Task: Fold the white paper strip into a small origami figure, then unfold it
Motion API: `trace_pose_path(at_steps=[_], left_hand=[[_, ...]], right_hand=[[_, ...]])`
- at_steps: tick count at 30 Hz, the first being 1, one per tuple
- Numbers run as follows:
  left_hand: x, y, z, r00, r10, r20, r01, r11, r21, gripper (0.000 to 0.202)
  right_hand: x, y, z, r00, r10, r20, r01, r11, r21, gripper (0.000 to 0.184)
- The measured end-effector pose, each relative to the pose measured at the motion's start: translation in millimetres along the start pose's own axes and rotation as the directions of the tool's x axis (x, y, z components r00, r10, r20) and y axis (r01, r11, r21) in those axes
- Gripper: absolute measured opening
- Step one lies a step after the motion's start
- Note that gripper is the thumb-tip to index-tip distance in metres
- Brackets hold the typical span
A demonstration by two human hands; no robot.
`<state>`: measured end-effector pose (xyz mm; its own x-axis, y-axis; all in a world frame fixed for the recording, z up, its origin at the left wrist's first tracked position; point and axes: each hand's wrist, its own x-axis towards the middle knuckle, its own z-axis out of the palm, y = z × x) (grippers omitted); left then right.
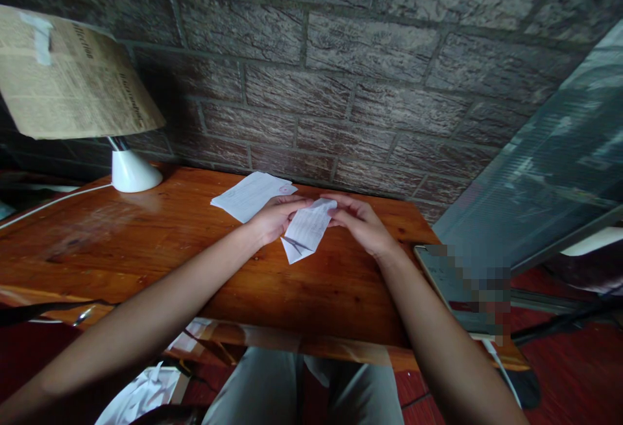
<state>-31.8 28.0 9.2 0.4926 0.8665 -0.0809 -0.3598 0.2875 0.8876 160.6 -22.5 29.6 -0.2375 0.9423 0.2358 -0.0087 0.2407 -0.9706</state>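
Above a wooden desk (126,237), hands (275,218) (363,225) hold folded paper (310,227); lampshade (73,84) lettering ends "ection".

Lamp (85,91) left of held paper (309,225)

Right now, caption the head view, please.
Left hand and right hand hold folded paper above a wooden table, near stacked sheets.

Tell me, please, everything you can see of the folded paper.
The folded paper is a narrow white strip with faint markings, its near end pointed beside a dark, slit-like crease. It slants over the wooden table; whether they touch is unclear. The left hand holds its left edge, the right hand its far right corner.
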Motion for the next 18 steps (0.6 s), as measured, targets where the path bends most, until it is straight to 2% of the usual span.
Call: trace_pose_path(at_steps=[5, 9, 13, 18], left_hand=[[-2, -3, 1.2, 1.000, -0.010, 0.009, 0.010, 0.999, 0.034, 0.032], [-3, -6, 2.5, 1.000, 0.014, 0.001, -0.014, 0.993, 0.118, 0.033], [-2, -8, 3.7, 0.988, 0.146, 0.053, -0.154, 0.964, 0.218, 0.032], [-3, -4, 7.5, 0.938, 0.342, 0.056, -0.341, 0.882, 0.324, 0.030]], right_hand=[[4, 10, 2, 0.993, -0.042, -0.110, 0.031, 0.995, -0.097, 0.024], [4, 13, -4, 0.993, -0.080, -0.081, 0.063, 0.979, -0.194, 0.021], [5, 15, -5, 0.989, -0.127, -0.078, 0.108, 0.972, -0.208, 0.020], [6, 19, 3, 0.970, -0.152, -0.189, 0.134, 0.986, -0.103, 0.024]])
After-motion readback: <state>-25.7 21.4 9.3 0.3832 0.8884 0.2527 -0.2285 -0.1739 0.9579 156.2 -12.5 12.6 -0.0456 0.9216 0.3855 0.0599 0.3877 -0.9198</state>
